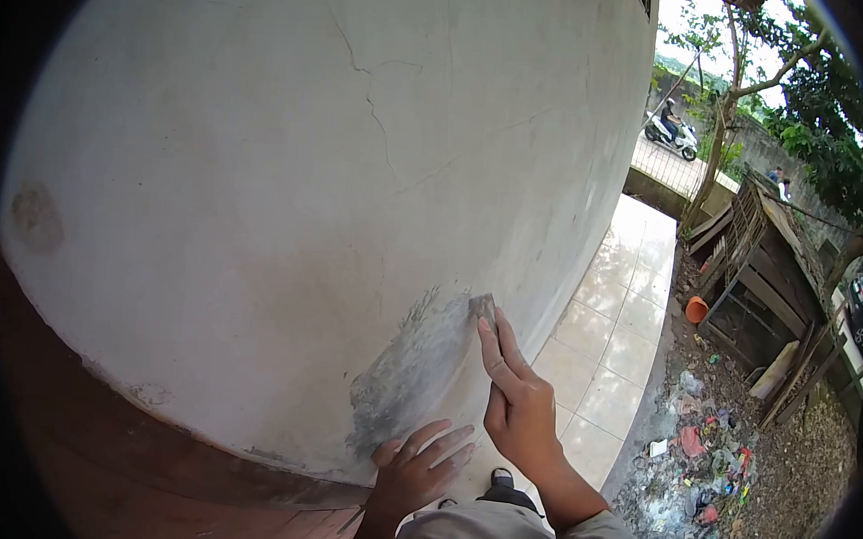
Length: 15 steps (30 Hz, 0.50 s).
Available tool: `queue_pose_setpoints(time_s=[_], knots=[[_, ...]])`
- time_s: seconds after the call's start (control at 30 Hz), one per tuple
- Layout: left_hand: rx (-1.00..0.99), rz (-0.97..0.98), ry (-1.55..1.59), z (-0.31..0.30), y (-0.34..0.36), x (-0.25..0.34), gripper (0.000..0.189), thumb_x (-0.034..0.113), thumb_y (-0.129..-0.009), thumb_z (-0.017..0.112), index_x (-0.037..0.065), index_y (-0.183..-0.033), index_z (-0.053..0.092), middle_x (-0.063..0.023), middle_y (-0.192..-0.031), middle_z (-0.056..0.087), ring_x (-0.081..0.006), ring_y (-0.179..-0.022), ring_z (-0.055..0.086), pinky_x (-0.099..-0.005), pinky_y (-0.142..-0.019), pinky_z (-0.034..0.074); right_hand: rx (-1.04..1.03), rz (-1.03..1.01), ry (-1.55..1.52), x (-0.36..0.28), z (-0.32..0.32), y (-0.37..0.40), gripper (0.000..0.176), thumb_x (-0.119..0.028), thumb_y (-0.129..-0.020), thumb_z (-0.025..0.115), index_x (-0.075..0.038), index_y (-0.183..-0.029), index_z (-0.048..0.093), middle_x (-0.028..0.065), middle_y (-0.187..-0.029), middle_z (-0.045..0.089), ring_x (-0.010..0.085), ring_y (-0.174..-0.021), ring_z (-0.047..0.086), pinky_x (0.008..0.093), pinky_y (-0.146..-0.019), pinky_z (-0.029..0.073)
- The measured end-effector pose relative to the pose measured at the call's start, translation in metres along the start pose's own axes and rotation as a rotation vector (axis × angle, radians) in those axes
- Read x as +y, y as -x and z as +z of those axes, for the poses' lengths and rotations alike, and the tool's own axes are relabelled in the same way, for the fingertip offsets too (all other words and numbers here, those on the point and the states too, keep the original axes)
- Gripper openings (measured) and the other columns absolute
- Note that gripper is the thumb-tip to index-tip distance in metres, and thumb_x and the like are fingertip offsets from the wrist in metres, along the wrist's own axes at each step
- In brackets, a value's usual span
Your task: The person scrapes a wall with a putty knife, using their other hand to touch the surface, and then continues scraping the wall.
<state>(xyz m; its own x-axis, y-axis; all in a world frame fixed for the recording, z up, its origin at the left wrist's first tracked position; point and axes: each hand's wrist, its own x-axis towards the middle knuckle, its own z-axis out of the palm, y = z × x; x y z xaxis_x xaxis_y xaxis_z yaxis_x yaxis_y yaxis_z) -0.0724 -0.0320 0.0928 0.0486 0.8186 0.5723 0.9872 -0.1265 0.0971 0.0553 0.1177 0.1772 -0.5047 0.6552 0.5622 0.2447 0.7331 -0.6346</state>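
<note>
My right hand (518, 389) grips a small, flat grey-brown scraper (483, 308), its first two fingers stretched along it. The scraper's end lies at the upper right edge of a rough grey patch (398, 379) on the off-white wall (214, 183). Lower down, my left hand (425, 467) is open, fingers spread, close to the bottom of that patch. Pale dust coats the fingertips of both hands. Most of the scraper's handle is hidden under my right hand.
Thin cracks (369, 103) run down the wall above. A tiled walkway (597, 344) follows the wall on the right. Beyond it are scattered rubbish (693, 464), an orange pot (696, 309) and a wooden hutch (763, 294). A person rides a white scooter (673, 136) on the road.
</note>
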Motion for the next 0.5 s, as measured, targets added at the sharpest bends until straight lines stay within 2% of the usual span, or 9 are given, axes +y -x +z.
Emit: queue_pose_setpoints(time_s=[0.07, 0.2, 0.33, 0.4, 0.5], knots=[[-0.014, 0.001, -0.02, -0.005, 0.0, 0.004, 0.033, 0.025, -0.086, 0.077, 0.028, -0.119, 0.076, 0.0134, -0.141, 0.066, -0.0091, -0.132, 0.057, -0.0327, -0.103, 0.032, -0.002, -0.002, 0.0, 0.002, -0.003, -0.007, 0.082, 0.009, -0.081, 0.054, -0.023, -0.157, 0.051, 0.0207, -0.159, 0.049, 0.0376, -0.074, 0.074, 0.0405, -0.063, 0.06], [0.026, -0.004, -0.077, -0.001, 0.001, 0.004, 0.034, 0.026, -0.085, 0.077, 0.028, -0.119, 0.076, 0.0132, -0.14, 0.066, -0.0104, -0.132, 0.058, -0.0344, -0.106, 0.03, 0.013, -0.076, 0.005, 0.01, 0.004, 0.003, 0.082, 0.01, -0.081, 0.054, -0.022, -0.156, 0.052, 0.0206, -0.159, 0.048, 0.0378, -0.071, 0.073, 0.0407, -0.06, 0.059], [0.038, -0.011, -0.106, 0.001, -0.001, 0.007, 0.034, 0.026, -0.085, 0.077, 0.029, -0.118, 0.076, 0.0138, -0.139, 0.067, -0.0102, -0.132, 0.058, -0.0371, -0.108, 0.026, -0.002, -0.037, 0.009, 0.011, 0.001, -0.005, 0.081, 0.009, -0.081, 0.054, -0.021, -0.156, 0.052, 0.0207, -0.161, 0.046, 0.037, -0.07, 0.073, 0.0403, -0.059, 0.058], [0.003, -0.026, -0.12, 0.004, -0.001, 0.006, 0.032, 0.027, -0.085, 0.078, 0.03, -0.116, 0.076, 0.0149, -0.138, 0.068, -0.0092, -0.132, 0.058, -0.0383, -0.11, 0.022, 0.009, -0.036, 0.003, 0.014, 0.0, -0.005, 0.081, 0.009, -0.081, 0.054, -0.021, -0.156, 0.053, 0.0208, -0.161, 0.046, 0.0366, -0.07, 0.073, 0.04, -0.059, 0.058], [0.018, -0.056, -0.164, 0.009, 0.001, 0.007, 0.026, 0.027, -0.085, 0.077, 0.031, -0.111, 0.076, 0.0157, -0.133, 0.07, -0.01, -0.129, 0.06, -0.0392, -0.11, 0.022, 0.009, -0.093, 0.01, 0.022, 0.003, -0.001, 0.081, 0.009, -0.081, 0.055, -0.021, -0.156, 0.053, 0.0204, -0.161, 0.046, 0.0356, -0.068, 0.073, 0.0394, -0.058, 0.058]])
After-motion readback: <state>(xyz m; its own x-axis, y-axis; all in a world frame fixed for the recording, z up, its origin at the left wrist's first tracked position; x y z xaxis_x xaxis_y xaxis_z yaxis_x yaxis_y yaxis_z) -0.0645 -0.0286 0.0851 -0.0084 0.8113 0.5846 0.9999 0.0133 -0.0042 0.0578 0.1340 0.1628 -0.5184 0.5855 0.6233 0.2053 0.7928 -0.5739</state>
